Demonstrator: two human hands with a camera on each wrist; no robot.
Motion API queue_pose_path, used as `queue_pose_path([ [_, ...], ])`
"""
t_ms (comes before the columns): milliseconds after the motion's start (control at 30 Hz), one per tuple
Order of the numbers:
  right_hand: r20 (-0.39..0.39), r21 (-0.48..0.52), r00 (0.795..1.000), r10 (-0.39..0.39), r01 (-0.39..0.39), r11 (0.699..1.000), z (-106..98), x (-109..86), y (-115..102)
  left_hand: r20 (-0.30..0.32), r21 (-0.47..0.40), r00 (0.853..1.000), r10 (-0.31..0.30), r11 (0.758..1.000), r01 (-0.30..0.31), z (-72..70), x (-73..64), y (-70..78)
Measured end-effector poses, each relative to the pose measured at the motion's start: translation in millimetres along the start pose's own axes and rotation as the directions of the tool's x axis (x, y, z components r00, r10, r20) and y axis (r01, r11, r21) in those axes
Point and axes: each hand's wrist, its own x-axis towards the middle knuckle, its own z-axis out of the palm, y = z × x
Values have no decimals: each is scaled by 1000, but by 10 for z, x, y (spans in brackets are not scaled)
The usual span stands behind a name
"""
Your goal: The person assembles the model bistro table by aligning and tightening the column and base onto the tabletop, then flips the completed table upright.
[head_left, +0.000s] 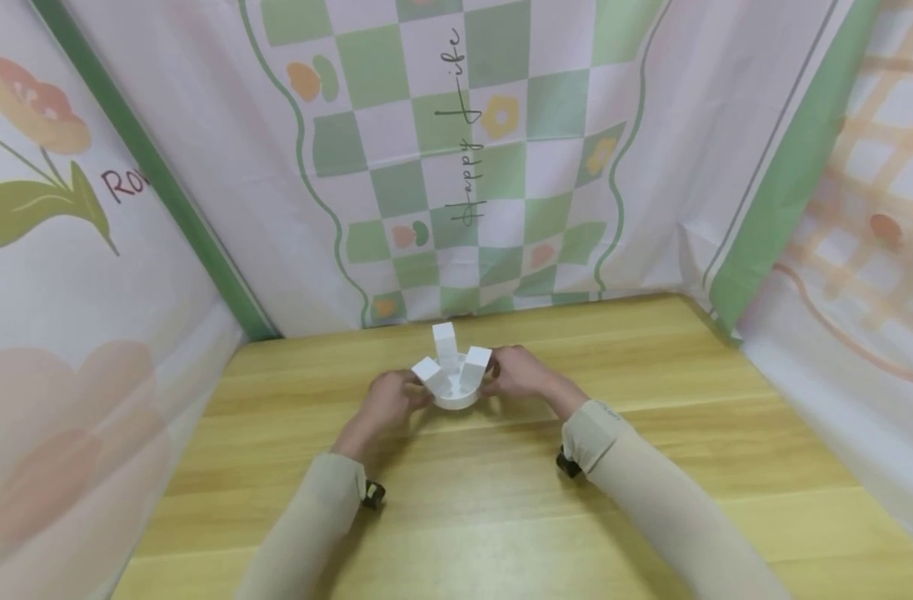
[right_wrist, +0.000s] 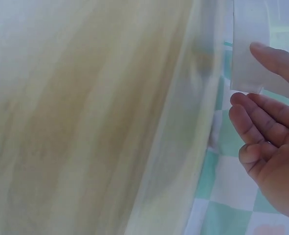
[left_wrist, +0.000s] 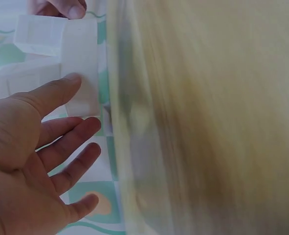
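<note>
A white round holder (head_left: 456, 402) with three blocky white prongs angled up and outward is near the table's far edge. On its left side, my left hand (head_left: 387, 403) holds the rim; my right hand (head_left: 522, 372) holds it from the opposite side. In the left wrist view, the thumb of the left hand (left_wrist: 17, 142) lies on the smooth band of the holder (left_wrist: 80, 54), with the other fingers spread beside it. The right wrist view has the thumb of the right hand (right_wrist: 276, 132) against the holder's band (right_wrist: 249, 63), the fingers bent near its end.
Under the holder is a wood-grain table (head_left: 486, 517). A checkered green and white cloth (head_left: 456, 208) hangs right behind its far edge. Printed fabric walls stand on the left (head_left: 164, 333) and right (head_left: 839, 333). Small black devices (head_left: 374, 496) sit at both wrists.
</note>
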Motion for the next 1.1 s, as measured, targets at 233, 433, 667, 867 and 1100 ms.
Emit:
queue_pose_path([
  [233,1,68,1000,-17,16,998,-74,-15,18,-10,-83,1000,22,996,-23,-51,-9,37],
  [433,5,182,998,-62,60,981,-122,-39,55,-38,-96,998,49,994,-53,-75,-18,66],
  [667,-15,229,996,-93,94,969,-178,-36,52,-98,-171,993,60,982,-76,-79,2,80],
  [867,-46,243,991,-123,130,961,-197,-33,37,-157,-244,987,38,967,-76,-69,0,100],
  [1100,-93,210,989,-113,130,969,-202,-61,22,-189,-259,981,44,961,-93,-62,-12,121],
])
